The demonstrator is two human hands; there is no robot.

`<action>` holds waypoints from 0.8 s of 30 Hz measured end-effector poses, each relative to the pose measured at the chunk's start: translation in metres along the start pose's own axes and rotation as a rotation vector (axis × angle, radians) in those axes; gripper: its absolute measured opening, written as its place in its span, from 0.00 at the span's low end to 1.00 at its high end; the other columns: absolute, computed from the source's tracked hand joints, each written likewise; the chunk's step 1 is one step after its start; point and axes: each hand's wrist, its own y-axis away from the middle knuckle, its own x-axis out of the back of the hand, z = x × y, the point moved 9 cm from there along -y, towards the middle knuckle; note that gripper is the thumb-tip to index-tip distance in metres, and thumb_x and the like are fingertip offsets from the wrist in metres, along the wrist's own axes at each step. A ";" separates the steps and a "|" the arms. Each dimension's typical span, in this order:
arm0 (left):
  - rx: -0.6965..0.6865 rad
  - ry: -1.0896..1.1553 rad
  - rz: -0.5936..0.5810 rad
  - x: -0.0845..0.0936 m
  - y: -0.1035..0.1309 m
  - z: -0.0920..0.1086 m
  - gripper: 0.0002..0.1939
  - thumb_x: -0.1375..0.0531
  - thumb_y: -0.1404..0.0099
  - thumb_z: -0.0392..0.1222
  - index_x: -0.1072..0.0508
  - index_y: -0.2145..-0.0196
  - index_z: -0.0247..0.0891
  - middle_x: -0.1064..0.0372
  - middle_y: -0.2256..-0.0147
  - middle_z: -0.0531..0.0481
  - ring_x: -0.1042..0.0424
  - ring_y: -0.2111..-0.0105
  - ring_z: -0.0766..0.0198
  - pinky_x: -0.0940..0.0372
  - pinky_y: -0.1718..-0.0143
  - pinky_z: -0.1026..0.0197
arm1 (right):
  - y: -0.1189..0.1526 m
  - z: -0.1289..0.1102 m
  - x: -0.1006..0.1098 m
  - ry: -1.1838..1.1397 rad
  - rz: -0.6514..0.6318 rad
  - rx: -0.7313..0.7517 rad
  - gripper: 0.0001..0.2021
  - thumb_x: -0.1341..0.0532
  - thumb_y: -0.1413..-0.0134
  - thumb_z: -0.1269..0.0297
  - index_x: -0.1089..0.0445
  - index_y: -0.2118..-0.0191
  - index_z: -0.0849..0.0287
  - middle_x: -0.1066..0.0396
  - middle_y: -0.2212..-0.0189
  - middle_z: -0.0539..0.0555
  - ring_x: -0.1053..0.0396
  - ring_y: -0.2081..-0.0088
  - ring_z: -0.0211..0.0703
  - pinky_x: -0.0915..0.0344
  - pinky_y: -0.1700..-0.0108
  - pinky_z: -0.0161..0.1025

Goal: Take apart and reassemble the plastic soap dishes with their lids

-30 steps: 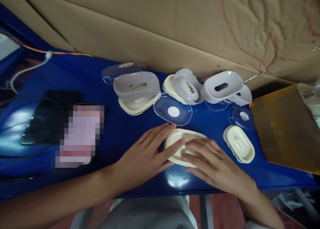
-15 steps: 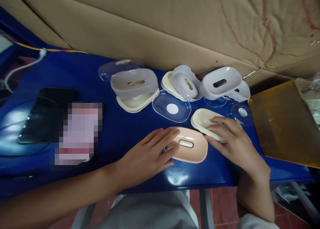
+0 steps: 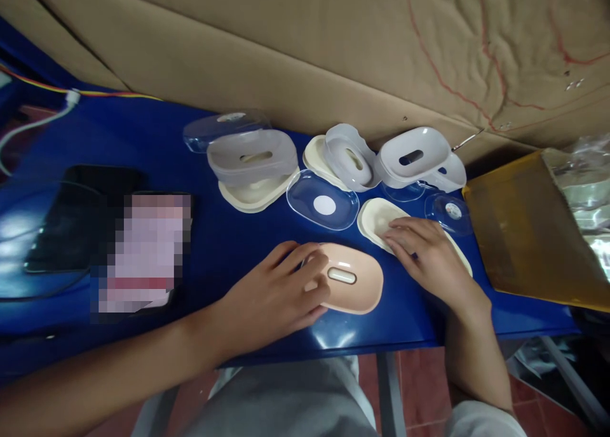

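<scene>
A peach oval soap dish [image 3: 355, 297] with a slot in its middle rests on the blue table near the front edge. My left hand [image 3: 286, 291] has its bent fingers closed on the dish's left end. Just beyond it lies a cream oval tray [image 3: 374, 218]. Fingertips and thumb of my right hand [image 3: 424, 253] come together at this tray's near rim, and the hand covers part of it. A cream edge [image 3: 460, 254] also shows right of that hand; whether it belongs to the same tray I cannot tell.
Behind lie a clear lid [image 3: 302, 202], grey slotted dishes [image 3: 412, 154] and another cream tray [image 3: 252, 199]. A brown carton [image 3: 524, 234] stands at right, holding clear-wrapped things. Phones [image 3: 157, 246] and a cable lie at left. Brown sheeting [image 3: 286, 43] rises behind.
The peach dish has shifted slightly left. My right hand's fingertips have drawn together at the cream tray's near rim, and a cream edge now shows to the hand's right.
</scene>
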 end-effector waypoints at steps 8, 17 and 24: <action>-0.010 -0.070 -0.018 0.007 0.009 -0.001 0.17 0.28 0.33 0.55 0.24 0.58 0.41 0.24 0.55 0.44 0.27 0.48 0.46 0.31 0.49 0.46 | -0.044 -0.043 -0.036 -0.027 0.017 0.178 0.15 0.42 0.24 0.64 0.27 0.38 0.52 0.24 0.37 0.58 0.30 0.32 0.56 0.41 0.31 0.59; 0.016 -0.172 0.440 0.060 0.018 -0.011 0.25 0.33 0.27 0.36 0.29 0.36 0.49 0.28 0.38 0.44 0.29 0.35 0.51 0.34 0.34 0.45 | -0.010 -0.012 -0.004 -1.039 0.217 -0.196 0.08 0.41 0.24 0.52 0.30 0.50 0.49 0.22 0.59 0.52 0.20 0.52 0.48 0.23 0.45 0.50; 0.015 -0.045 0.267 0.043 0.012 -0.016 0.32 0.34 0.25 0.43 0.39 0.28 0.40 0.38 0.31 0.26 0.32 0.32 0.41 0.30 0.37 0.41 | -0.002 -0.036 -0.022 -1.206 -0.022 -0.216 0.15 0.44 0.23 0.52 0.28 0.40 0.45 0.23 0.51 0.54 0.20 0.52 0.48 0.21 0.51 0.47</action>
